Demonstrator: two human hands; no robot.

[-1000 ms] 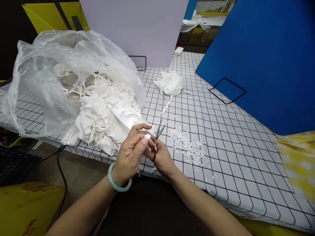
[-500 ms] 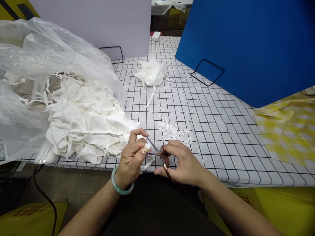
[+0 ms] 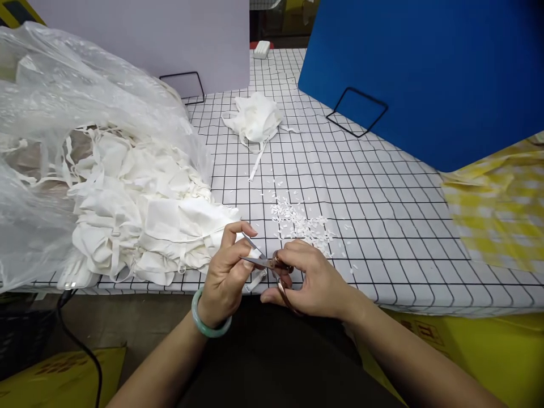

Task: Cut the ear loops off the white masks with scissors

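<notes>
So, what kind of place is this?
Probably a sewing or finishing workshop: a plastic bag spilling white fabric pieces onto a grid-patterned table, the right hand holding scissors, the left hand pinching a white strap, trimmings scattered nearby.

Scissors (image 3: 267, 263): a second ago they stand upright with the tips pointing away over the counter (image 3: 382, 226). Now they lie sideways, blades parted and pointing left.
Right hand (image 3: 317, 277): earlier tucked under the left hand (image 3: 227, 272), now out to its right, knuckles up, grip on the handles.
White strip (image 3: 256, 279): hidden a second ago, now hanging below the left fingers.
Scraps (image 3: 301, 224): earlier off to the right, now just beyond both hands.
</notes>
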